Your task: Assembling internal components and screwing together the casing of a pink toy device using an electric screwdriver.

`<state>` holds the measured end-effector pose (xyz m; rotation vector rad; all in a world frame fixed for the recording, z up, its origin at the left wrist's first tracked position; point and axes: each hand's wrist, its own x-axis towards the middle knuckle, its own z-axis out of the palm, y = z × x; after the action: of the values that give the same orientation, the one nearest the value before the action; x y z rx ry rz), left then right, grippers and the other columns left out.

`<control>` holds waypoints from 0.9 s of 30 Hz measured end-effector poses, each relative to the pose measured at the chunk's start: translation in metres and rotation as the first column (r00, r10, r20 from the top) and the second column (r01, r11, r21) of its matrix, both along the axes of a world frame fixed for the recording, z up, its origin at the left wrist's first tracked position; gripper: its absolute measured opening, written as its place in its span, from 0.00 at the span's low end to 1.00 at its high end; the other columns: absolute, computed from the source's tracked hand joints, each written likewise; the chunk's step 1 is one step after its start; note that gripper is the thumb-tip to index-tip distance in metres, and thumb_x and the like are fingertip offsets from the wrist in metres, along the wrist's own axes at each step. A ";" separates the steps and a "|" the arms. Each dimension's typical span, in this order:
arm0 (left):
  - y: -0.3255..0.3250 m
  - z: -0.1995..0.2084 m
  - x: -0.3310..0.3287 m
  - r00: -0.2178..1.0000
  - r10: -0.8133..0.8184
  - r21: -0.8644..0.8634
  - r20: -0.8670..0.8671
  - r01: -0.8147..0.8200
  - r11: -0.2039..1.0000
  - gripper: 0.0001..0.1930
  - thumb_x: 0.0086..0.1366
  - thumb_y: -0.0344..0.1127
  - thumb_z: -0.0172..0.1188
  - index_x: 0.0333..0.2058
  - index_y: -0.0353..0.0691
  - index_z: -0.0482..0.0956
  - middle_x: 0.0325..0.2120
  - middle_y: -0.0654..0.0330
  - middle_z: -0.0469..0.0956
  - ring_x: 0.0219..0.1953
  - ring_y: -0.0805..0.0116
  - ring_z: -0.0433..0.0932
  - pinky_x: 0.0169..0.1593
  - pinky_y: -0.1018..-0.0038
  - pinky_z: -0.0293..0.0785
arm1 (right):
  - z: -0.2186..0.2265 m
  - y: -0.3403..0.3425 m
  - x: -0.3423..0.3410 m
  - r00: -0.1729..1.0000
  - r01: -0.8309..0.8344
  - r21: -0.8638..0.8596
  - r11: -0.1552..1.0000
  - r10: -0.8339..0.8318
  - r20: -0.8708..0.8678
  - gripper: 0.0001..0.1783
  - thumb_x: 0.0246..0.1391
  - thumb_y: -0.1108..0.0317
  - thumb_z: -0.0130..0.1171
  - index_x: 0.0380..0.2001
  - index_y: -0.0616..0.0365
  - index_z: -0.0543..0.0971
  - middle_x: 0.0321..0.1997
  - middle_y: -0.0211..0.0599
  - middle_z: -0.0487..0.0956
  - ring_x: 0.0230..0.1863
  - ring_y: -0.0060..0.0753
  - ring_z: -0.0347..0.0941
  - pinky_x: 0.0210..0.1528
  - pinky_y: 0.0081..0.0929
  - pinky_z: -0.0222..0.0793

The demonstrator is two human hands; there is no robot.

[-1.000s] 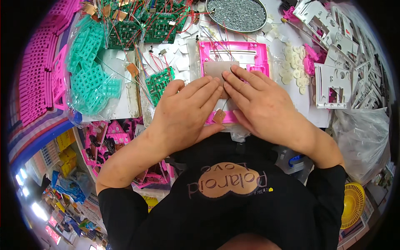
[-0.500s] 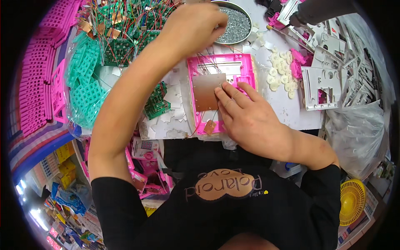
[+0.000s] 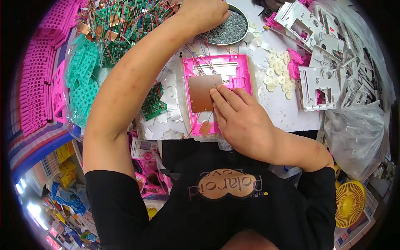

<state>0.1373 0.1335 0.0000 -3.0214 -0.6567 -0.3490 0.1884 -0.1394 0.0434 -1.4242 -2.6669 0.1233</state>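
Observation:
My left hand [image 3: 203, 15] reaches to the far side of the table, fingers curled closed, at the near-left rim of a round metal tin [image 3: 225, 30] filled with small silvery screws. Whatever its fingertips hold is hidden. Below it lies a pink plastic housing [image 3: 245, 83], with a brown circuit board [image 3: 203, 93] face down inside. My right hand [image 3: 246, 123] rests across the housing's right side, its extended fingertips pressing on the board's right edge. Thin coloured wires run out above the board, and a small copper-coloured plate [image 3: 205, 127] sits at the housing's near edge.
Wired green circuit boards [image 3: 114, 52] pile up at the far left, beside bagged teal plastic parts [image 3: 83, 91]. White round pieces [image 3: 280, 68] lie to the right. Further right are grey-white panels [image 3: 318, 89] and a clear plastic bag [image 3: 356, 137]. Pink baskets [image 3: 37, 79] stand leftmost.
My left hand has shifted slightly farther away, at the screw tin. My right hand keeps its fingers on the board. The whole view has shifted a little.

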 end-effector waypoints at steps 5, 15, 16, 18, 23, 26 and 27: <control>0.000 0.006 -0.018 0.993 0.034 -0.077 0.113 -0.025 0.997 0.12 0.63 0.41 0.60 0.28 0.40 0.85 0.27 0.49 0.84 0.33 0.48 0.83 0.40 0.54 0.77 | 0.000 -0.001 -0.003 0.999 0.002 -0.014 1.000 -0.001 0.039 0.22 0.43 0.65 0.61 0.36 0.76 0.84 0.61 0.71 0.73 0.63 0.62 0.69 0.62 0.49 0.65; -0.141 0.037 -0.118 0.911 0.189 -0.674 0.367 0.121 0.729 0.07 0.62 0.32 0.68 0.36 0.34 0.84 0.29 0.56 0.84 0.28 0.67 0.81 0.34 0.71 0.76 | 0.005 -0.003 -0.001 0.992 0.112 -0.072 0.991 -0.116 -0.045 0.24 0.48 0.70 0.61 0.48 0.73 0.80 0.61 0.52 0.74 0.61 0.54 0.68 0.62 0.45 0.69; -0.160 0.024 -0.127 0.890 0.282 -0.721 0.358 0.072 0.689 0.06 0.62 0.29 0.67 0.36 0.34 0.84 0.29 0.55 0.83 0.29 0.63 0.81 0.35 0.70 0.77 | 0.005 -0.004 -0.001 0.985 0.141 -0.089 0.986 -0.149 -0.083 0.24 0.47 0.71 0.62 0.48 0.71 0.80 0.60 0.50 0.74 0.60 0.55 0.68 0.61 0.45 0.69; -0.176 0.012 -0.134 0.884 0.278 -0.700 0.376 0.074 0.711 0.05 0.63 0.28 0.66 0.36 0.34 0.84 0.29 0.54 0.83 0.30 0.60 0.82 0.35 0.69 0.76 | 0.004 -0.004 0.000 0.973 0.180 -0.104 0.978 -0.193 -0.127 0.24 0.45 0.71 0.65 0.49 0.66 0.81 0.58 0.46 0.75 0.59 0.55 0.68 0.60 0.46 0.69; -0.181 0.003 -0.132 0.895 0.230 -0.639 0.382 0.076 0.765 0.03 0.63 0.27 0.65 0.35 0.35 0.83 0.29 0.54 0.82 0.30 0.55 0.81 0.35 0.67 0.75 | 0.007 0.006 0.021 0.953 0.130 -0.161 0.978 -0.168 -0.251 0.24 0.44 0.71 0.69 0.49 0.57 0.83 0.58 0.42 0.75 0.59 0.55 0.67 0.60 0.46 0.69; -0.180 -0.001 -0.139 0.899 0.224 -0.621 0.376 0.065 0.781 0.03 0.62 0.28 0.67 0.34 0.35 0.82 0.28 0.55 0.81 0.28 0.58 0.81 0.33 0.68 0.74 | 0.038 0.027 0.071 0.811 0.100 0.021 0.995 -0.069 -0.580 0.20 0.49 0.76 0.66 0.48 0.61 0.81 0.49 0.45 0.81 0.50 0.48 0.76 0.53 0.41 0.73; -0.177 0.004 -0.133 0.912 0.217 -0.666 0.349 0.079 0.742 0.04 0.62 0.28 0.67 0.34 0.35 0.82 0.28 0.56 0.81 0.28 0.60 0.81 0.32 0.68 0.74 | 0.056 0.026 0.110 0.707 0.308 0.171 0.936 -0.104 -0.699 0.18 0.52 0.76 0.63 0.48 0.64 0.81 0.47 0.45 0.82 0.48 0.45 0.77 0.52 0.39 0.72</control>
<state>0.0043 -0.0439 0.0038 -3.6094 -1.1450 -0.9549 0.2984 -0.1136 0.0999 -1.2532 -1.8227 0.1987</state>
